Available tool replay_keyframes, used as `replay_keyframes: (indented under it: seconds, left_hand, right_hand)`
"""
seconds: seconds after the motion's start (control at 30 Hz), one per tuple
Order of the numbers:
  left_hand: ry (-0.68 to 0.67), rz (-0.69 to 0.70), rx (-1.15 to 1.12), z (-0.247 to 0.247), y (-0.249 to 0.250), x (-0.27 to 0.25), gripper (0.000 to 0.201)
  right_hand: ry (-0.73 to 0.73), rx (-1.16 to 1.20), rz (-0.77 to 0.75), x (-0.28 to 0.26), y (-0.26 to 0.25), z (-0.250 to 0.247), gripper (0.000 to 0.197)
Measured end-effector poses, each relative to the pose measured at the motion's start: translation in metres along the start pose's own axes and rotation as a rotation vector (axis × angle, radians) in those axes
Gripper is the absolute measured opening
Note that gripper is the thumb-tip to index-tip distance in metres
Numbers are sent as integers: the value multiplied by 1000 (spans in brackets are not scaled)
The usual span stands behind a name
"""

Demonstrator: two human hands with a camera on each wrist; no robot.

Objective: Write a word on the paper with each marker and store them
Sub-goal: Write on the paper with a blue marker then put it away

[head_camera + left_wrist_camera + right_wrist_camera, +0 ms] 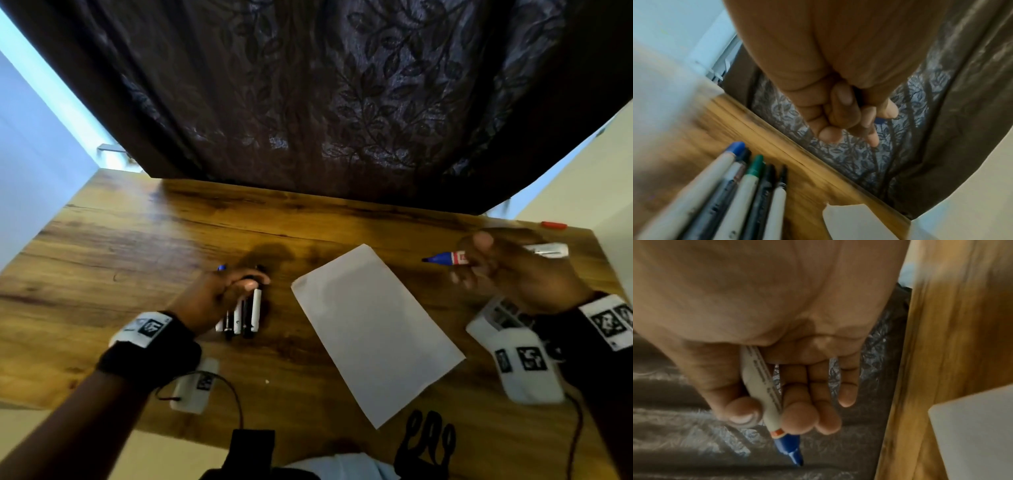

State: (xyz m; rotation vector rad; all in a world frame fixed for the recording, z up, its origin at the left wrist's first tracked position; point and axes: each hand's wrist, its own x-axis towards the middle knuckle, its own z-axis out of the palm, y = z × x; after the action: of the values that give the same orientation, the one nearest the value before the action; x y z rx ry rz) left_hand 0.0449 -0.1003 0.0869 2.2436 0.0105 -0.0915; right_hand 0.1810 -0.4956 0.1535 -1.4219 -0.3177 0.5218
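Observation:
My right hand is raised to the right of the paper and grips an uncapped blue marker, its tip pointing left. The right wrist view shows thumb and fingers of that hand pinching the white barrel of the marker. The blank white paper lies slanted mid-table. My left hand hovers over a bundle of several capped markers lying side by side. In the left wrist view its fingers are curled, and a small blue piece, seemingly the marker's cap, shows between them.
The wooden table ends at a dark patterned curtain behind it. A small red object lies at the far right corner. Black cables and a cord lie along the near edge.

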Motion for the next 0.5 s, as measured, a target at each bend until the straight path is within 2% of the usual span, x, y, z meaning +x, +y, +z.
replay_keyframes:
  seconds: [0.07,0.13,0.2,0.27,0.4,0.5]
  left_hand:
    - [16,0,71,-6,-13,1,30]
    - [1,-29,58,7,-12,10,25]
    - [0,-57,66,29,-13,20,23]
    - [21,-107,117,52,-13,30,25]
    - [74,-205,184,91,-19,48,22]
    - [50,-309,194,98,-29,61,28]
  right_hand:
    - [9,-66,39,-1,7,-8,56]
    - [67,-200,43,6,26,4,40]
    - [36,-154,-16,12,49,27,34]
    - [24,-141,8,22,75,48,32]
    - [47,-170,215,35,126,68,33]
    - [73,-155,311,38,140,74,37]
